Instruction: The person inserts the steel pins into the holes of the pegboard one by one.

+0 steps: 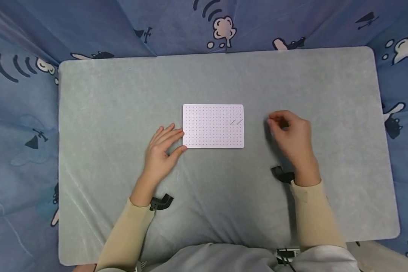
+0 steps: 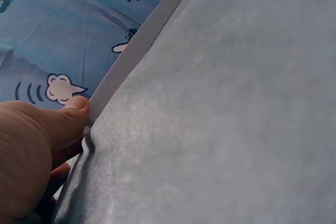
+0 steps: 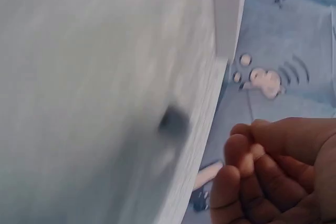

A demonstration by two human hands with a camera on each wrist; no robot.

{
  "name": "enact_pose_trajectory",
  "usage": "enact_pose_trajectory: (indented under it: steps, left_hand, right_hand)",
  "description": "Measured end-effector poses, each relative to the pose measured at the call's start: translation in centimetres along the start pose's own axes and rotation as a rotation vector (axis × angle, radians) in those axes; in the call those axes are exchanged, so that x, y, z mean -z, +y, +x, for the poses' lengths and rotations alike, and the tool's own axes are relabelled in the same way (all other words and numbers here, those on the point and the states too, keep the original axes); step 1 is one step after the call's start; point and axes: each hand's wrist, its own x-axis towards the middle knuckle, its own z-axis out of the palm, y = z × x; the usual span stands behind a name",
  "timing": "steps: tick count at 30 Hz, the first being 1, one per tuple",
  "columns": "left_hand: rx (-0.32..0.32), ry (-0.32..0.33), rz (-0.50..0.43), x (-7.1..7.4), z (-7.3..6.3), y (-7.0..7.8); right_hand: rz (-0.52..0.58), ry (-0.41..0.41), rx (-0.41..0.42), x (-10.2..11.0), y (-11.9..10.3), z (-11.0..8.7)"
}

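Note:
A thin white board with rows of small dark holes lies flat in the middle of the table. Two short, thin dark pins slant side by side near its right edge. My left hand rests at the board's left side with fingers extended, fingertips and thumb right at the edge. The left wrist view shows that thumb against the board's pale side edge. To the right of the board, my right hand hovers over the table, fingers curled and fingertips close to the thumb. Nothing shows between them.
Grey cloth covers the table. Blue printed curtains hang along the back and both sides. A black wrist mount sticks out at the left wrist, another at the right. My body is against the front edge.

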Motion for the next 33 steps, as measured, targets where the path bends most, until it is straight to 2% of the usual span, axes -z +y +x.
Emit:
enact_pose_trajectory:
  steps: [3,7,12,15,33]
  left_hand:
    - [-0.001,0.000,-0.002,0.0,0.0,0.0]
    - [0.001,-0.002,0.004,0.1,0.0,0.1]
    - [0.003,-0.006,0.007,0.1,0.1,0.2]
    - [0.003,-0.006,0.010,0.0,0.0,0.2]
    - [0.003,-0.016,0.011,0.0,0.1,0.3]
  right_hand:
    - [-0.051,-0.016,-0.086,1.1,0.9,-0.3]
    - [-0.120,-0.101,-0.170,1.7,1.1,-0.7]
    - [-0.178,-0.231,-0.208,2.0,0.9,-1.2]
    - [-0.199,-0.281,-0.218,1.9,0.8,-1.6]
    - [-0.247,-0.269,-0.281,0.8,0.0,-1.7]
